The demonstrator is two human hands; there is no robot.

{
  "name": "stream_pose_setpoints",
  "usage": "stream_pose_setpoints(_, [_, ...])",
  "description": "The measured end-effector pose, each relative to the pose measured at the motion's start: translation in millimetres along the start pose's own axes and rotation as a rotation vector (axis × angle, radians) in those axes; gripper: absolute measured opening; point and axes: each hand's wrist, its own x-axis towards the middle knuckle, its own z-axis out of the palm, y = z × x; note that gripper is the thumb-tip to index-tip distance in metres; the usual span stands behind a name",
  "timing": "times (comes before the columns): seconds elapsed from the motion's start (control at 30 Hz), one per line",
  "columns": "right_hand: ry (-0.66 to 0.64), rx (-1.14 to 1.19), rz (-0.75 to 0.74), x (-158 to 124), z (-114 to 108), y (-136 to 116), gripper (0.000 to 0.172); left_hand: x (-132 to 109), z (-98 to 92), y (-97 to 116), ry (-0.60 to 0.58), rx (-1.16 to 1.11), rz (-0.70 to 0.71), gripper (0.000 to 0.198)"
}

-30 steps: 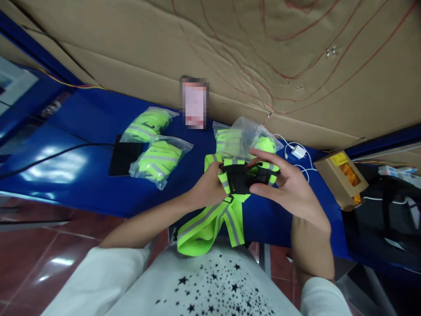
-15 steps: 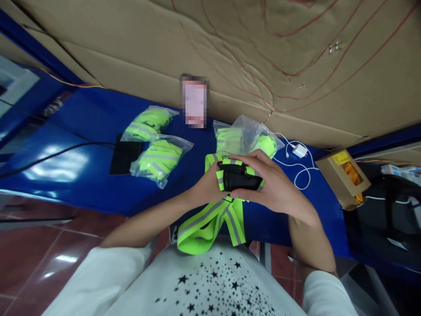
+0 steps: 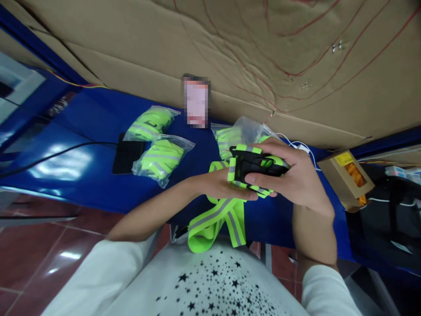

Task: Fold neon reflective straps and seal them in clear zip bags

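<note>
Between my two hands is a folded reflective strap [image 3: 233,169], neon yellow-green with grey stripes, wound about black plastic parts [image 3: 245,163]. My right hand [image 3: 301,180] grips its right side, thumb pressed across the black parts and fingers behind. From the left, my left hand [image 3: 220,182] reaches under and against the bundle; most of its fingers are hidden, with the fingertips showing below. Loose lengths of the strap [image 3: 210,221] hang in a loop from beneath my left hand toward my shirt.
Clear bags of neon straps lie on the blue table [image 3: 92,118]: two at left [image 3: 151,123] [image 3: 161,160], others behind my hands [image 3: 226,138]. A phone [image 3: 196,103] leans on the cardboard wall. A black flat object [image 3: 126,158], white charger [image 3: 301,148] and windowed box [image 3: 347,180] are nearby.
The strap bundle has shifted right and turned, showing more of its black parts. My right hand has moved right with it; my left hand has slid further under it.
</note>
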Motion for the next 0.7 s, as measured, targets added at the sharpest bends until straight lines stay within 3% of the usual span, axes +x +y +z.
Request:
stream_pose_setpoints(0.1, [-0.054, -0.016, -0.054, -5, -9, -18, 0.038, -1, 10.7, 20, -0.292, 0.038, 0.041, 0.018])
stream_pose_setpoints(0.13, [-0.064, -0.027, -0.071, -8, -11, -26, 0.037, -2, 14.9, 25, -0.339, 0.054, 0.027, 0.017])
stream_pose_setpoints(0.3, [-0.011, 0.025, -0.010, -15, -17, -50, 0.030, -8, 20.2, 28, -0.136, -0.010, -0.111, 0.019])
stream_pose_setpoints(0.4, [-0.060, 0.263, 0.166, -12, -13, -31, 0.038, -9, 14.2, 20, -0.277, -0.230, -0.238, 0.027])
stream_pose_setpoints(0.5, [-0.174, 0.608, 0.374, -9, -6, -6, 0.046, -9, 16.9, 15, -0.378, -0.566, -0.387, 0.060])
stream_pose_setpoints(0.6, [-0.170, 0.793, 0.462, -7, 3, 8, 0.045, -10, 27.3, 3, -0.295, -0.768, -0.406, 0.083])
stream_pose_setpoints(0.67, [-0.108, 0.780, 0.449, -4, 6, 12, 0.042, -11, 32.4, -13, -0.155, -0.699, -0.409, 0.070])
stream_pose_setpoints(0.7, [-0.068, 0.750, 0.427, -3, 7, 13, 0.041, -12, 33.6, -22, -0.053, -0.632, -0.424, 0.055])
